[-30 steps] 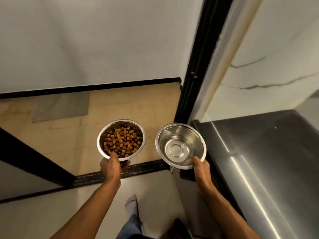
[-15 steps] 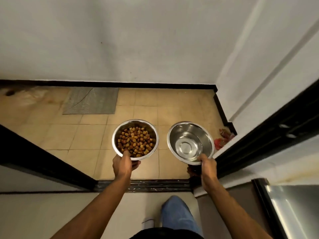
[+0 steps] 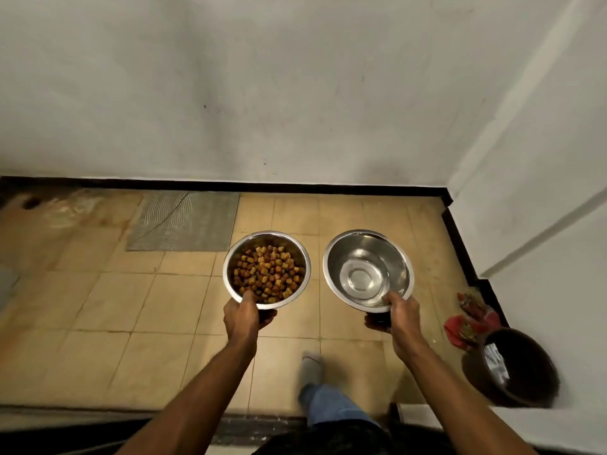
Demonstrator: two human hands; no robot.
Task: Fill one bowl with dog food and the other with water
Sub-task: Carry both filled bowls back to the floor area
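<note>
Bowls held over tiled floor, one in each hand

Bowls first: we see two steel bowls side by side, held up above the tan tiled floor (image 3: 98,307), apart from each other with a gap between them. The left bowl (image 3: 297,254) holds brown dog food (image 3: 266,274) covering its bottom. The right bowl (image 3: 399,257) has clear water (image 3: 361,277) in its bottom, shallow; the surface reads mostly as reflection, so we cannot tell how deep it is.

Our left hand (image 3: 244,318) is closed on the near rim of the left bowl, thumb over the rim edge just touching the kibble side, fingers curled under the base. Our right hand (image 3: 399,316) is closed on the near rim of the right bowl in the same way, thumb inside the rim, fingers wrapped beneath. Both forearms reach in from the near edge.

Far side: white wall (image 3: 262,93) with a black skirting strip along the floor. A grey ribbed mat (image 3: 187,221) lies on the floor at far left of the bowls, against the skirting. At right, near the wall corner, a dark round pot (image 3: 522,372) sits on the floor with something shiny inside it, and a red crumpled packet (image 3: 469,323) lies just beside it on the far side. Below the bowls we see a blue-jeaned leg (image 3: 335,405) and a light sock (image 3: 312,369), blurred.
</note>
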